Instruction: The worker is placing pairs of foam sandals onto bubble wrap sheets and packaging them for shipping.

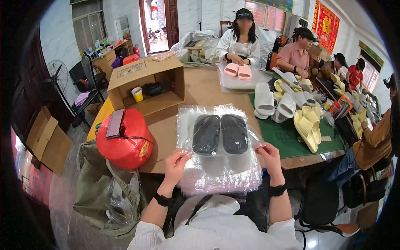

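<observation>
A pair of black slippers (206, 134) lies side by side on a stack of clear plastic bags (221, 177) in front of me. Clear film surrounds the pair; I cannot tell whether they are inside a bag or on top of it. My left hand (176, 166) pinches the left edge of a plastic bag (196, 155), just below the slippers. On the opposite side, the fingers of my right hand (270, 156) are closed on the bag's right edge. The film is stretched between both hands.
At left stand a red roll of plastic twine (129, 146) with a phone (115, 123) on it and an open cardboard box (179, 79). White and yellow slippers (306, 125) cover a green mat (287, 146). Across the table, a person (239, 46) is behind pink slippers (237, 71).
</observation>
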